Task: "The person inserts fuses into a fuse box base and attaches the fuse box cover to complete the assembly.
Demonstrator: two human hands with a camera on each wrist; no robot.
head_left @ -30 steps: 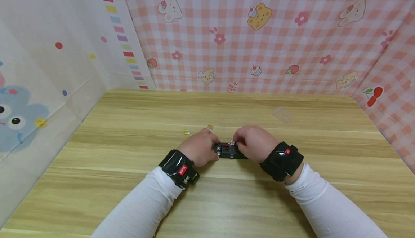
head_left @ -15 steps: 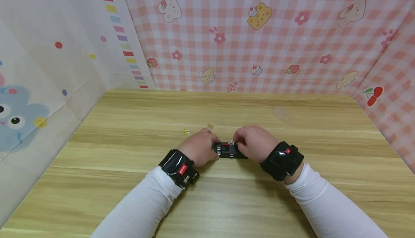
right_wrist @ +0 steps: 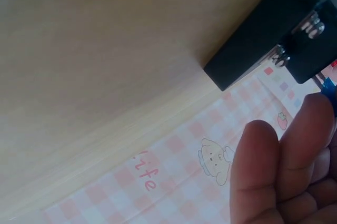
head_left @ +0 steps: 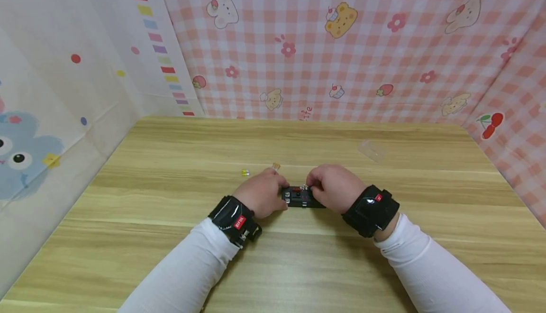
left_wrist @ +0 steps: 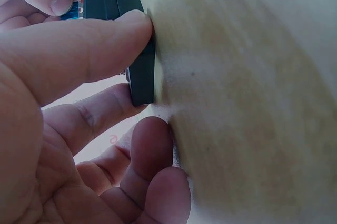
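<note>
A small black fuse block (head_left: 298,203) with metal terminals lies on the wooden table between the hands. My left hand (head_left: 261,193) grips its left end, the thumb on the near side and a finger on the far side in the left wrist view. At the block's right part, my right hand (head_left: 336,188) pinches a small blue piece (left_wrist: 69,12) with metal at its end, like a blade fuse. That piece meets the block, but how deep it sits is hidden. The right wrist view shows the block's black end (right_wrist: 253,40) and its silver terminals (right_wrist: 280,56) close by.
A yellow blade fuse (head_left: 245,172) lies beyond my left hand. An amber one (head_left: 276,166) sits just past its fingers. A clear plastic cover (head_left: 371,151) lies at the back right of the table (head_left: 298,265). Patterned cloth (head_left: 307,33) stands behind it.
The view has shifted very slightly. Both hands keep their hold on the block and the blue piece, with no visible movement.
</note>
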